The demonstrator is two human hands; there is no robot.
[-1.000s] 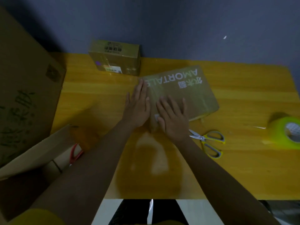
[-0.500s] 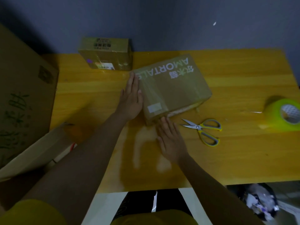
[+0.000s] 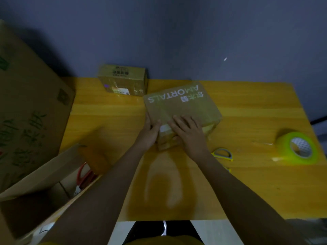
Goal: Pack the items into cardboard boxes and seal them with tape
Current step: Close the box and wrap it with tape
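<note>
Cardboard box (image 3: 184, 107) printed AMORTALS lies closed mid-table, its glossy taped top skewed to the table (image 3: 247, 183) edge; the left hand (image 3: 150, 131) cups its near-left corner, thumb on top, and the right hand (image 3: 189, 133) presses flat-fingered on its near end. Around it are 1 smaller labelled box (image 3: 123, 80) far left, yellow-handled scissors (image 3: 223, 154) partly hidden by the right forearm, a green tape roll (image 3: 299, 147) right, and a large open carton (image 3: 30, 112) left.

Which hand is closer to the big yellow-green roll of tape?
Right. The right hand lies flat on the printed cardboard box, on the side toward the tape roll; the left hand grips the box's far side.
</note>
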